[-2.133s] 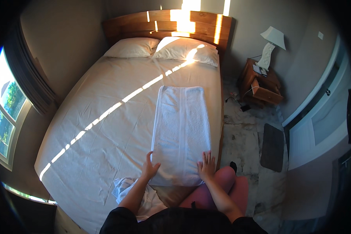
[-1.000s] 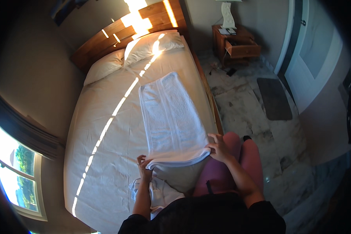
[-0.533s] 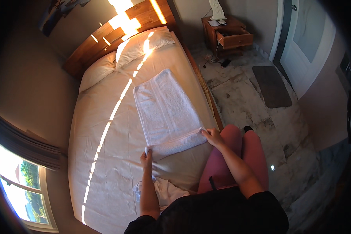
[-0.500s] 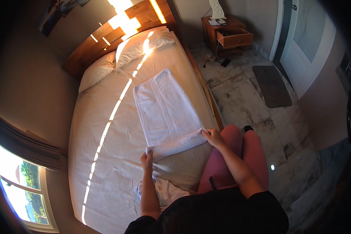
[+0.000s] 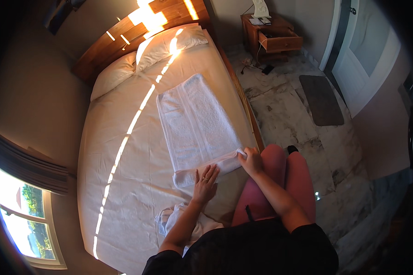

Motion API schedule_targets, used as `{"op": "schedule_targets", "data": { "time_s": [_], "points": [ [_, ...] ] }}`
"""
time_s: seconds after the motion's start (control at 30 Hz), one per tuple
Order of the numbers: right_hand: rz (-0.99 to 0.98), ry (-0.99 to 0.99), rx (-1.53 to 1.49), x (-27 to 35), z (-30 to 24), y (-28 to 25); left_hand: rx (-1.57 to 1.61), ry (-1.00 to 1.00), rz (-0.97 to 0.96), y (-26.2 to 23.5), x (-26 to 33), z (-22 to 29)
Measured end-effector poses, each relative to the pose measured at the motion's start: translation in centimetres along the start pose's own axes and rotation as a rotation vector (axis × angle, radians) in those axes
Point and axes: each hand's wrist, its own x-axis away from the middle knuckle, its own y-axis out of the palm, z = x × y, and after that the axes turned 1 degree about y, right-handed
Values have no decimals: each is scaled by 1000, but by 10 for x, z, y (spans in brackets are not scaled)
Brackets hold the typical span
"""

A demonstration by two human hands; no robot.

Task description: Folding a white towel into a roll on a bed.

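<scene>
- Head view: our left hand point(image 5: 205, 184) lies, fingers spread, on the white towel point(image 5: 196, 120).
- Our right hand point(image 5: 251, 162) pinches its corner; uneven tugging could skew the fold.

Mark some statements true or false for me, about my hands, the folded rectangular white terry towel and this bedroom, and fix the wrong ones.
1. The right hand grips a near corner of the folded rectangular white terry towel. True.
2. The left hand rests on a pillow. False: the left hand has its fingers spread on the towel's turned-over near edge.
3. The brown wooden nightstand's drawer is shut. False: the drawer stands open.
4. A crumpled white cloth lies on the beige-sheeted bed. True.
5. The dark grey rectangular mat is on the bed. False: the mat lies on the floor.
</scene>
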Motion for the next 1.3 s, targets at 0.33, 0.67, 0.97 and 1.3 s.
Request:
{"op": "schedule_targets", "data": {
  "time_s": [0.33, 0.67, 0.97, 1.3],
  "points": [
    [-452, -745, 208, 16, -43, -25, -14, -54, 43, 21, 4, -27],
    [-259, -675, 336, 8, -12, 2, -194, -237, 73, 1, 33, -69],
    [-144, -658, 158, -24, -50, -32, -127, -170, 96, -52, 16, -78],
    [-206, -631, 64, 15, -61, -80, 60, -232, -72, -87, 45, -26]
  ]
}}
